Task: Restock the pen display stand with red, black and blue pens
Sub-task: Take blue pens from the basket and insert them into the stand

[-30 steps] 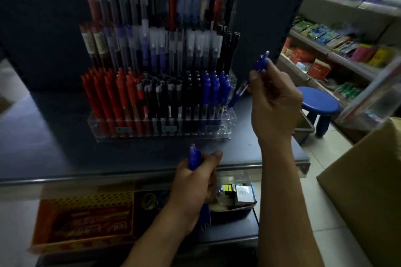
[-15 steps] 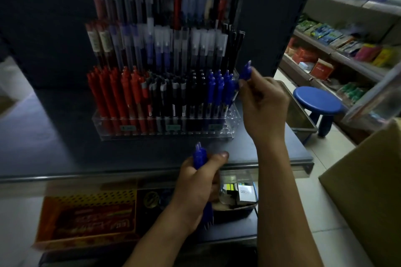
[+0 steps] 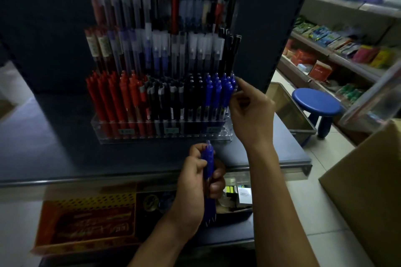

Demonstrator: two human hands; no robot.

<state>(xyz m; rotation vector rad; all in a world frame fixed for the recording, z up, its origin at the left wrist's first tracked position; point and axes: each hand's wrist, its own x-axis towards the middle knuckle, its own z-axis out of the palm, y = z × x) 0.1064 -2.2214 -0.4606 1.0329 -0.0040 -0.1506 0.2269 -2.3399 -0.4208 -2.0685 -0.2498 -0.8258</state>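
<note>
Up on the counter (image 3: 54, 147), the clear pen display stand (image 3: 165, 136) holds red pens (image 3: 112, 97), black pens (image 3: 173, 99) and blue pens (image 3: 214, 95) upright in its front row. The right hand (image 3: 249, 112) pinches the end pen (image 3: 233, 84) at the blue side. The left hand (image 3: 195, 184) grips a blue bundle (image 3: 208, 165) just before the counter's edge.

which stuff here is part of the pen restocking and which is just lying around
Job: pen stand, blue pens in left hand, single blue pen pinched by right hand.
Lying about: blue stool, cardboard box, orange tray.
</note>
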